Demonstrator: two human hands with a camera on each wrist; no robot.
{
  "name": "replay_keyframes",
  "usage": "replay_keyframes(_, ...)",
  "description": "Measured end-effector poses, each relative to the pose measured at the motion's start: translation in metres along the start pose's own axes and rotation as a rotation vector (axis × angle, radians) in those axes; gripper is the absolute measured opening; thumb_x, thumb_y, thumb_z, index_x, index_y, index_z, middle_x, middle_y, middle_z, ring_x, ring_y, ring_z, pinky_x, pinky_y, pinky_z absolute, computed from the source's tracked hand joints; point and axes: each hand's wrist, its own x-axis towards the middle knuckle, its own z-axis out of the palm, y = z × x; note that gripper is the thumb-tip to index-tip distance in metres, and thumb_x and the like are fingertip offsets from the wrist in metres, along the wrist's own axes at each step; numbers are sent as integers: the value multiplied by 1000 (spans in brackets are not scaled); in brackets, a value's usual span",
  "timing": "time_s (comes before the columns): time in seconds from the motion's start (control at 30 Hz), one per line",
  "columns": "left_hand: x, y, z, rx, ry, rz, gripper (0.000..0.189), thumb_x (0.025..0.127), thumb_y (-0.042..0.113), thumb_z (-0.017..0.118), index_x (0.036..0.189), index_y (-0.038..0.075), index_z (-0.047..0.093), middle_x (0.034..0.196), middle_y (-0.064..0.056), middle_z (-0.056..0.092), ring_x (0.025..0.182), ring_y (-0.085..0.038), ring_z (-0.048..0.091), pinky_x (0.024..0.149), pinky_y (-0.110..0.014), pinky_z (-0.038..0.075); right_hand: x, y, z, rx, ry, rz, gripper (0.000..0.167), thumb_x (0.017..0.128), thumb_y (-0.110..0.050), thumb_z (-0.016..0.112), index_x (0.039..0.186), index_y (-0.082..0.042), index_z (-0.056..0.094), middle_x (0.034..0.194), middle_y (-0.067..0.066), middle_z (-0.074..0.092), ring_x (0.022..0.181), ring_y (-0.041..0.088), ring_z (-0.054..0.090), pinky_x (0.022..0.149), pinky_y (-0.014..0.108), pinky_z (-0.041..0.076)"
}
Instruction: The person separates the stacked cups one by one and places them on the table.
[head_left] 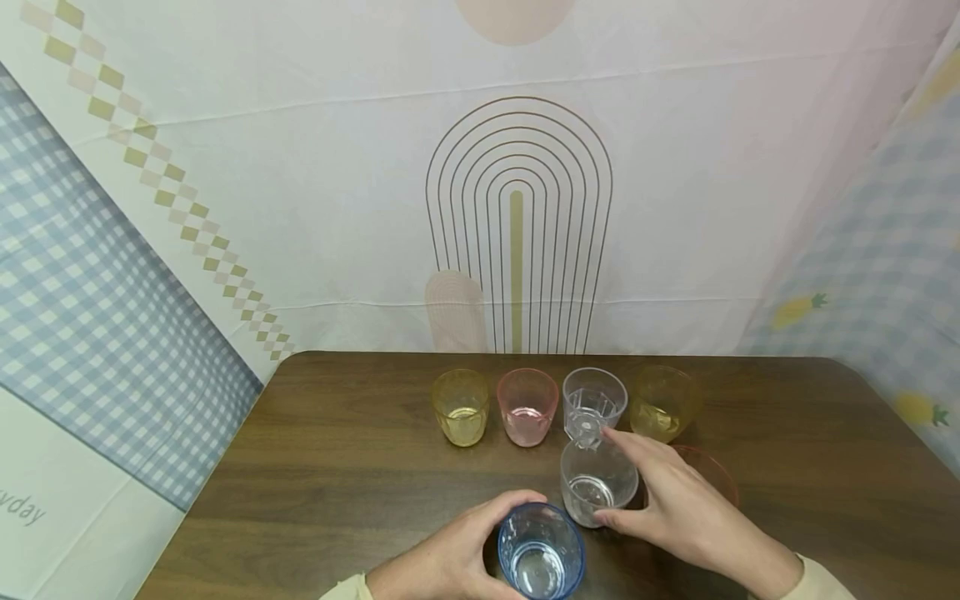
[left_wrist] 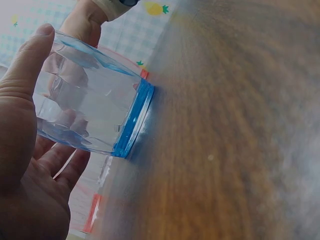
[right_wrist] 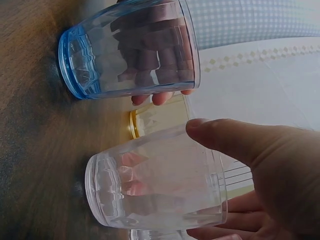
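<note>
Near the front of the table, my left hand [head_left: 461, 550] grips a blue-tinted plastic cup [head_left: 542, 554], thumb on one side and fingers on the other. In the left wrist view the blue cup [left_wrist: 95, 95] stands upright with its thick base at the tabletop. Just beyond it, to the right, my right hand [head_left: 686, 504] holds a clear cup [head_left: 597, 487] near its rim between thumb and fingers. The right wrist view shows this clear cup [right_wrist: 160, 180] upright beside the blue one, its base at the table. Part of the right fingers is hidden behind the cup.
Along the back stand a yellow cup [head_left: 461, 408], a pink cup [head_left: 527, 407], another clear cup [head_left: 595, 398] and a second yellow cup [head_left: 663, 404]. A reddish cup [head_left: 712, 475] is partly hidden behind my right hand. A patterned cloth [head_left: 337, 208] hangs behind the wooden table [head_left: 315, 467].
</note>
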Motion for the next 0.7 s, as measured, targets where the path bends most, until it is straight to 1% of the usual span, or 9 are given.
replay_keyframes(0.07,0,0,0,-18,-4,-13,92,83,20,96,157,9,44,149,-4,63,136,-9,60,118,-30,50,0,0,-1,0,-6,-6,95,76,-46,98,152,-5,57,147,18,66,135,46,62,106,69,54)
replay_keyframes(0.2,-1,1,0,-44,-8,-33,93,82,20,96,158,9,43,151,-4,62,136,-9,60,119,-30,49,0,0,-2,2,-13,-22,91,84,-53,90,153,-5,57,150,18,64,137,47,60,107,70,53)
replay_keyframes(0.3,-1,1,0,-36,-10,-32,94,81,20,97,157,9,43,150,-5,63,136,-9,60,118,-30,50,0,-1,-3,-1,-14,-26,86,89,-54,86,153,-4,57,151,19,64,138,47,60,107,70,52)
replay_keyframes(0.33,-1,1,0,-50,-14,-44,94,81,20,97,158,9,43,150,-5,63,136,-9,60,118,-30,50,0,-1,-3,-4,-14,-26,85,90,-53,85,153,-4,57,151,19,64,138,47,60,107,70,52)
replay_keyframes(0.57,0,1,-2,-19,-21,-35,94,82,22,96,158,10,43,149,-5,63,136,-8,59,116,-30,52,1,-1,-4,-5,-28,-17,88,88,-54,86,153,-3,57,150,19,64,138,47,60,107,70,52)
replay_keyframes(0.7,-1,3,-2,-47,-28,-63,93,83,23,96,159,11,43,150,-4,63,136,-8,59,116,-30,51,1,-1,-4,-7,-33,-13,88,88,-53,87,153,-3,57,150,19,64,138,47,60,108,69,52)
